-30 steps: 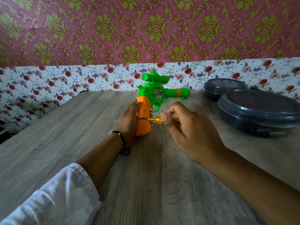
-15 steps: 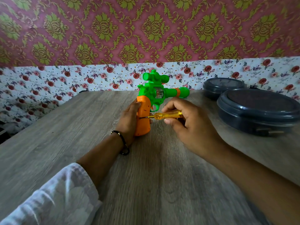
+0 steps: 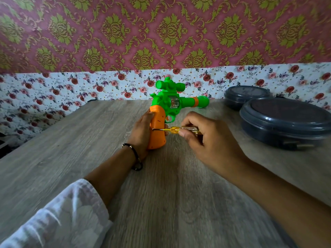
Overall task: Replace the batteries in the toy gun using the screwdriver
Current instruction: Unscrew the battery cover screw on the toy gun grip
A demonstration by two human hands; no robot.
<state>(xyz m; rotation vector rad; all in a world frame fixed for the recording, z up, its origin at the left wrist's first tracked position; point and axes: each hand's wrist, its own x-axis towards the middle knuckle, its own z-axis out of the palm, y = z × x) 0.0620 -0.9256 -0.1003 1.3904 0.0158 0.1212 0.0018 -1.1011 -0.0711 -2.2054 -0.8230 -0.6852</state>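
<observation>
Upright, one toy gun (image 3: 172, 106) — left hand (image 3: 143, 129) grips it, right hand (image 3: 206, 140) pinches one screwdriver (image 3: 172, 129) — beside two containers (image 3: 286, 122).

Toy gun (image 3: 172, 102) stands upright on the bench (image 3: 71, 144), green body and scope above, orange grip below with its base on the surface, barrel pointing right. Left hand (image 3: 141, 133) grips the orange grip from the left side; a dark bracelet (image 3: 135, 156) sits at the wrist, white sleeve (image 3: 59, 217) on the forearm. Right hand (image 3: 206, 140) pinches the yellow-handled screwdriver (image 3: 177, 130), held roughly level, its tip touching the grip's right face. Two dark round lidded containers (image 3: 286, 122) stand at right, near the floral wall.
</observation>
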